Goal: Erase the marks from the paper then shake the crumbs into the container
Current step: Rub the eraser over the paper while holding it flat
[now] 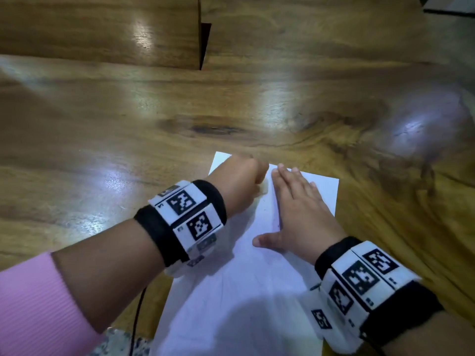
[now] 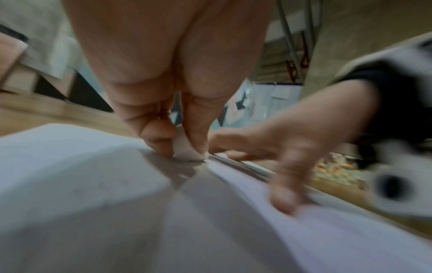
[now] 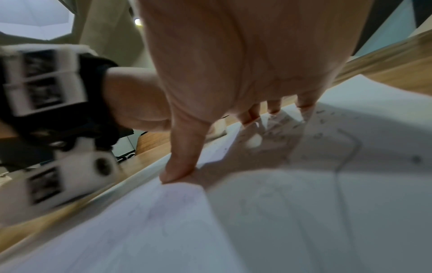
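A white sheet of paper (image 1: 246,291) lies on the wooden table, running from the near edge toward the middle. My left hand (image 1: 244,181) is curled over the sheet's far left part and pinches a small white eraser (image 2: 185,150) whose tip touches the paper (image 2: 93,184). The eraser (image 1: 263,188) shows beside the knuckles in the head view. My right hand (image 1: 298,206) lies flat on the paper with fingers straight and thumb spread. Faint pencil lines and dark crumbs (image 3: 327,118) lie on the paper (image 3: 304,212) near its fingertips (image 3: 304,105). No container is in view.
The wooden table (image 1: 180,119) stretches far ahead and to both sides. A raised wooden panel (image 1: 102,32) with a dark gap stands at the back left. A white-and-dark object (image 1: 452,5) sits at the far right corner. A black cable (image 1: 138,317) hangs by my left forearm.
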A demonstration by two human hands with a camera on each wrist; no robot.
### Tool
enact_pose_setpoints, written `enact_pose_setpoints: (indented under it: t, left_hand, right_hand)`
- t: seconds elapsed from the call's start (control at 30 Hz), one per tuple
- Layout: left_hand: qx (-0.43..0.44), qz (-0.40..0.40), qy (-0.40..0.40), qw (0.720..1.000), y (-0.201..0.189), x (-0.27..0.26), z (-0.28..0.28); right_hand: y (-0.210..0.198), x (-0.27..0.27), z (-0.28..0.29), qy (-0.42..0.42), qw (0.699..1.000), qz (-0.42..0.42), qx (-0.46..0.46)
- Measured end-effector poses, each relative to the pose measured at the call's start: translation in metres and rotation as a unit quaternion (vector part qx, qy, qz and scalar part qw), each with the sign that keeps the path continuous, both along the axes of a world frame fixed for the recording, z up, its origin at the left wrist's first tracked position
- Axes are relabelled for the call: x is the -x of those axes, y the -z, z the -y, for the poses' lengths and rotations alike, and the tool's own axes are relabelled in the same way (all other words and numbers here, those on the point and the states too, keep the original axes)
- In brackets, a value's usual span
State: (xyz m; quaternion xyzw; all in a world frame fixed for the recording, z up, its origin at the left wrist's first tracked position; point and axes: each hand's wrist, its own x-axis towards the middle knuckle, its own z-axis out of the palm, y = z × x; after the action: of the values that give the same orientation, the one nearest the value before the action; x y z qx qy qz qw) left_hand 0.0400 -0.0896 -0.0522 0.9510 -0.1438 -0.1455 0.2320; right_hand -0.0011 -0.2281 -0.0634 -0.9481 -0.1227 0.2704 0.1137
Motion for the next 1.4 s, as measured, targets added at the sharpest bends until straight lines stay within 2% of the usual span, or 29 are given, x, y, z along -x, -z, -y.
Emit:
enact_pose_setpoints:
  t: [0.07, 0.13, 0.3, 0.53, 0.73, 0.87, 0.97, 1.17, 1.27, 1.33, 1.4]
  left_hand:
    - [0.018, -0.008, 0.048, 0.999, 0.003, 0.021, -0.007]
    - [0.025, -0.023, 0.061, 0.998, 0.007, 0.026, -0.010]
    - [0.002, 0.010, -0.015, 1.000, 0.001, -0.021, 0.004]
    - [0.000, -0.088, 0.120, 0.989, 0.002, 0.043, -0.023]
    - [-0.014, 0.000, 0.011, 1.000, -0.004, -0.028, 0.004]
    - [-0.010, 0.001, 0.060, 0.998, 0.000, 0.006, -0.007]
    - [-0.004, -0.036, 0.098, 0.995, 0.001, 0.027, -0.016]
    - [-0.016, 0.000, 0.002, 1.000, 0.002, -0.013, 0.009]
    - [-0.028, 0.000, 0.060, 0.998, 0.001, 0.011, 0.001]
    - [-0.023, -0.036, 0.114, 0.993, 0.000, 0.038, -0.006]
    - [-0.009, -0.062, 0.116, 0.991, 0.000, 0.041, -0.011]
  right_hand:
    - [0.001, 0.001, 0.000, 0.001, 1.000, 0.004, -0.006]
    - [0.001, 0.001, 0.001, 0.002, 1.000, 0.008, -0.010]
    - [-0.001, 0.002, 0.001, 0.004, 1.000, 0.004, -0.010]
    - [0.000, 0.002, 0.001, 0.002, 1.000, 0.007, -0.014]
    - [-0.003, 0.001, 0.000, 0.002, 1.000, 0.002, -0.007]
    - [-0.001, 0.001, 0.000, 0.003, 1.000, 0.006, -0.011]
    - [-0.001, 0.002, 0.000, 0.006, 1.000, 0.010, -0.013]
    - [-0.003, 0.001, -0.001, 0.001, 1.000, 0.008, -0.008]
    - [-0.002, 0.001, 0.000, 0.001, 1.000, 0.011, -0.012]
    - [-0.001, 0.002, 0.000, 0.003, 1.000, 0.012, -0.016]
    - [-0.001, 0.002, 0.000, 0.003, 1.000, 0.008, -0.015]
